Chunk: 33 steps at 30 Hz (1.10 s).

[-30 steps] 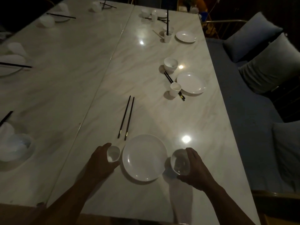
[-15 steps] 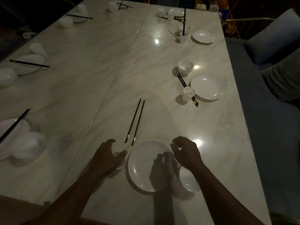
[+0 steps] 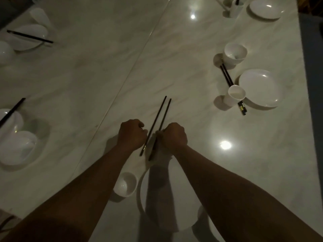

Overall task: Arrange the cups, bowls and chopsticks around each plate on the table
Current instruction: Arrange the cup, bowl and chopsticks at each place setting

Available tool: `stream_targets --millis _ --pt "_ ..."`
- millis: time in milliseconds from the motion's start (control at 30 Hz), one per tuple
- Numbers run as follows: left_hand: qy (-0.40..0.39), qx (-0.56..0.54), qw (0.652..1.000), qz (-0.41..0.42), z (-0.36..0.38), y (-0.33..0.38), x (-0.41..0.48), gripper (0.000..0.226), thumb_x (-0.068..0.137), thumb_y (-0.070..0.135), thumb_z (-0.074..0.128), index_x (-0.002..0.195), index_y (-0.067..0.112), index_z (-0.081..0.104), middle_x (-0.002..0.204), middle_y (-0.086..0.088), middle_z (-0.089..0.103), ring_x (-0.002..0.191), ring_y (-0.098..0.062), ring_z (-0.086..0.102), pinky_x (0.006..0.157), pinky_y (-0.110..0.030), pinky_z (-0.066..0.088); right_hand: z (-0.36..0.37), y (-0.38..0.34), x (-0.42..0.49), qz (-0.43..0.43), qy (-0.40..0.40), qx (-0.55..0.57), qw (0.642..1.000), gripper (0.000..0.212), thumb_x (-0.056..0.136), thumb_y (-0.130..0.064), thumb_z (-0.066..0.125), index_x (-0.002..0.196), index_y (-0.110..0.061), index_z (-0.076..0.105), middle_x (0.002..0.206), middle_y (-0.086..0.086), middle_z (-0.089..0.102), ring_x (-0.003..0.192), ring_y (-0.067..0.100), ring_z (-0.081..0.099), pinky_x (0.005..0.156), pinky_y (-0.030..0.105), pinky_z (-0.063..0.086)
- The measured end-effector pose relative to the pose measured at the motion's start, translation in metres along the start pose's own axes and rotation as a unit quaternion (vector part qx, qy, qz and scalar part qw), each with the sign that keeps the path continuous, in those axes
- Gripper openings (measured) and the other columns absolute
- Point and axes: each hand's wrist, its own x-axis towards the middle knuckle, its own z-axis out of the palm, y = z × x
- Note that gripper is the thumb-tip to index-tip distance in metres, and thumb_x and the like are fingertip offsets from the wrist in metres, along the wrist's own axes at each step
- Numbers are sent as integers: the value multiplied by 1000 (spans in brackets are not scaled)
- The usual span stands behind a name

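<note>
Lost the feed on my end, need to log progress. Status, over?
Left hand and right hand both closed on the chopsticks. Cup set left of the plate. Nothing in the way.

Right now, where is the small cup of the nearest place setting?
In the head view the small cup stands on the marble table, just left of the nearest plate, partly under the left forearm and nearer the camera than both hands.

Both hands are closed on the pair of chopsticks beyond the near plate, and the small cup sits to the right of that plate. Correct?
Not quite. The head view shows the cup left of the plate, below the left hand. Both hands, including the right hand, are at the chopsticks.
</note>
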Motion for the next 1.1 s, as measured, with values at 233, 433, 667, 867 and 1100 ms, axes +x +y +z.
stream_targets --millis 233,433,667,867,1100 --pt "-23 23 999 0 22 12 25 41 73 36 79 104 11 71 104 -8 72 99 -25 66 89 -37 54 0 -2 17 39 5 24 999 37 84 -36 74 72 -18 44 70 -3 47 60 12 46 63 28 41" --pt "-23 74 996 35 28 24 28 29 76 29 77 89 4 73 87 -13 72 83 -28 68 75 -33 56 -35 12 21 17 39 110 993 27 80 -34 75 71 -11 63 61 -1 58 58 16 59 49 21 42" --pt "-43 50 997 39 14 27 19 23 77 23 74 93 7 74 93 -12 73 89 -30 67 77 -34 55 -94 35 -27 4 35 302 953 11 84 -15 72 84 -5 67 78 11 70 73 24 74 56 29 56" --pt "-12 -27 998 48 -13 25 -18 22 74 23 74 93 13 70 90 -6 72 89 -25 66 83 -33 54 -55 82 -94 19 61 181 981 9 81 -17 75 80 -13 68 71 4 73 59 15 72 64 37 63" --pt "-56 -90 991 76 -24 24 -91 21 73 25 77 91 17 70 83 0 70 80 -15 66 79 -28 55 4 119 -132 35 54 77 995 32 79 -24 80 107 -16 69 94 -1 71 70 9 70 70 31 62"
